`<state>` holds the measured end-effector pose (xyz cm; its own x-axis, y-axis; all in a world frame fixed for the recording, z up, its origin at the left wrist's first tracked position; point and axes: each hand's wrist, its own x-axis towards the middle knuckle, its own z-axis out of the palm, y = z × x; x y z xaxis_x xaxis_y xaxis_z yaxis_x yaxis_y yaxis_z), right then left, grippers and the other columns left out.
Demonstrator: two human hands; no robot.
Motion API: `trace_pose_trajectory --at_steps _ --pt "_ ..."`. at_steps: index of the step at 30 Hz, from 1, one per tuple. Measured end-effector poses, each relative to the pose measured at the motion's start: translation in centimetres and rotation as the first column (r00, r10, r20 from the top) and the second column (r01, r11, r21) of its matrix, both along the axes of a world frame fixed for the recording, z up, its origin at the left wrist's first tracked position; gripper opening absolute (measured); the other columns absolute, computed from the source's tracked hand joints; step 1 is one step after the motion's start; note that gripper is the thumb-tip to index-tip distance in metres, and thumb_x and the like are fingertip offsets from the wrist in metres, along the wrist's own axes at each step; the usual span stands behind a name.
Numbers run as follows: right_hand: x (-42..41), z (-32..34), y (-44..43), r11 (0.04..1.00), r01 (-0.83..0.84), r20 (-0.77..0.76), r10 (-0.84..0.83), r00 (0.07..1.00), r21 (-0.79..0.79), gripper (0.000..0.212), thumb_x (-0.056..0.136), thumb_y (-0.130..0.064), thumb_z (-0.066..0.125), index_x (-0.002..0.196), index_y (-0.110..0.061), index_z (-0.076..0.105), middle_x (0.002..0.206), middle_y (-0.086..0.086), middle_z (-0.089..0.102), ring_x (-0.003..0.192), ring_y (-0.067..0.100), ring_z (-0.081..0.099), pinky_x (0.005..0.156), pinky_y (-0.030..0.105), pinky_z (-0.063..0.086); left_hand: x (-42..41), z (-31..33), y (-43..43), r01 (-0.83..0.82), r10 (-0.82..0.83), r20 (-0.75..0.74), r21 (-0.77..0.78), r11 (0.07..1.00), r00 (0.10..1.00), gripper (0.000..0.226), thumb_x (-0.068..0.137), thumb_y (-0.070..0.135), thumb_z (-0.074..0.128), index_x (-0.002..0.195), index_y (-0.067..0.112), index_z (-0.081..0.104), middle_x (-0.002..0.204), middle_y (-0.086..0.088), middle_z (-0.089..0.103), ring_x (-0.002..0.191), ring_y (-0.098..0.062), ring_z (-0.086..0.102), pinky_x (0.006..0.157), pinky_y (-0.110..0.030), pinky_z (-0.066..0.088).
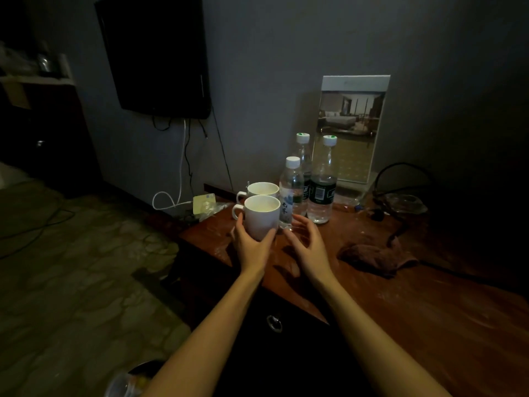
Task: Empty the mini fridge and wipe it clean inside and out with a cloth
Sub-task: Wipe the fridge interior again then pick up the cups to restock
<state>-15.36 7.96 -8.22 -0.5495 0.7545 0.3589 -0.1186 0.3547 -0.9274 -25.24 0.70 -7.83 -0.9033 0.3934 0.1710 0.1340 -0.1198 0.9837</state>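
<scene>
A: Nearest the camera?
B: Two bare forearms reaching over a dark cabinet front. The left hand [249, 244] is wrapped around the near white mug [262, 215] on the worktop [429, 305]; the right hand [307, 244] hovers just beside it, fingers spread, holding nothing.

A: And the cloth?
B: A brown cloth [378, 257] lies crumpled on the worktop, right of the hands.

A: Farther out?
B: A second mug [262, 190] behind the first, three water bottles [322, 193] beside them, a framed picture [350, 128] against the wall. Whether the cabinet is the fridge, I cannot tell.
</scene>
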Motion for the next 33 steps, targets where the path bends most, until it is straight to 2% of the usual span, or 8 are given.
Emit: trace_pose_trajectory --at_steps 4,10,14,18,22,28,31,33 --pt "-0.4 -0.4 0.8 0.998 0.023 -0.001 -0.023 1.000 0.053 0.043 0.084 -0.044 0.069 0.123 -0.042 0.052 0.126 -0.015 0.055 0.115 0.001 0.052 0.097 0.044 0.051 -0.9 0.1 1.3 -0.054 0.054 -0.005 0.015 0.998 0.999 0.086 0.070 0.023 0.084 0.142 0.017 0.037 0.142 -0.009 0.046 0.128 -0.026 0.047 0.102 -0.038 0.044" --pt "-0.5 -0.5 1.1 0.998 0.008 -0.020 -0.007 1.000 0.059 0.050 0.082 -0.053 0.067 0.126 -0.040 0.049 0.127 -0.018 0.054 0.117 0.001 0.051 0.099 0.044 0.049 -1.7 0.4 2.3 -0.038 0.033 -0.059 -0.083 0.996 0.998 0.097 0.068 0.040 0.084 0.144 0.015 0.030 0.141 -0.009 0.047 0.126 -0.028 0.049 0.097 -0.033 0.042" --pt "-0.5 -0.2 0.9 0.998 -0.031 -0.021 0.032 0.999 0.054 0.064 0.079 -0.065 0.062 0.134 -0.034 0.047 0.136 -0.009 0.051 0.122 0.004 0.050 0.099 0.032 0.048 -1.6 0.1 2.4 0.103 -0.107 -0.054 -0.063 0.993 0.993 0.086 0.065 0.048 0.084 0.136 0.019 0.043 0.129 -0.006 0.058 0.113 -0.022 0.059 0.095 -0.040 0.051" --pt "-0.8 0.3 1.1 0.977 -0.096 -0.206 0.056 0.977 -0.188 0.065 0.083 -0.052 0.060 0.140 -0.027 0.040 0.143 0.002 0.046 0.123 0.011 0.051 0.100 0.029 0.045 -0.7 0.2 2.4 0.333 -0.332 0.063 -0.006 0.943 0.941 0.043 0.075 0.051 0.074 0.105 0.022 0.063 0.110 -0.007 0.070 0.092 -0.016 0.068 0.085 -0.036 0.056" --pt "-1.0 0.0 1.6 0.922 -0.125 -0.212 0.048 0.976 -0.367 0.086 0.076 -0.066 0.063 0.147 -0.028 0.034 0.138 0.001 0.051 0.117 0.020 0.058 0.100 0.045 0.049 -0.1 0.2 2.0 0.406 -0.407 0.004 -0.084 0.910 0.913 0.056 0.070 0.071 0.057 0.097 0.023 0.066 0.100 -0.002 0.071 0.092 -0.016 0.068 0.084 -0.035 0.056" --pt "-0.3 0.6 0.9 0.878 -0.167 -0.281 0.039 0.959 -0.449 0.037 0.090 -0.044 0.050 0.116 -0.018 0.058 0.116 0.015 0.066 0.102 0.029 0.066 0.092 0.048 0.053 0.9 -0.1 1.7 0.264 -0.327 -0.263 -0.246 0.933 0.908 0.074 0.073 0.083 0.034 0.106 0.024 0.062 0.104 0.000 0.068 0.094 -0.016 0.064 0.084 -0.039 0.053" --pt "0.1 0.8 0.5 0.892 -0.102 -0.250 -0.013 0.968 -0.441 0.038 0.099 -0.037 0.044 0.122 -0.009 0.057 0.118 0.020 0.064 0.102 0.032 0.064 0.092 0.048 0.051 1.8 -0.1 1.1 0.245 -0.323 -0.274 -0.285 0.927 0.906 0.083 0.072 0.087 0.029 0.112 0.021 0.061 0.106 -0.001 0.068 0.094 -0.016 0.064 0.086 -0.042 0.053" --pt "0.7 1.1 0.1 0.895 -0.071 -0.225 -0.033 0.974 -0.439 0.039 0.101 -0.034 0.042 0.124 -0.005 0.054 0.110 0.016 0.067 0.093 0.026 0.066 0.081 0.037 0.057 2.5 -0.2 0.6 0.256 -0.328 -0.247 -0.284 0.924 0.912 0.087 0.070 0.090 0.028 0.114 0.021 0.060 0.107 -0.001 0.068 0.095 -0.017 0.065 0.087 -0.043 0.053"
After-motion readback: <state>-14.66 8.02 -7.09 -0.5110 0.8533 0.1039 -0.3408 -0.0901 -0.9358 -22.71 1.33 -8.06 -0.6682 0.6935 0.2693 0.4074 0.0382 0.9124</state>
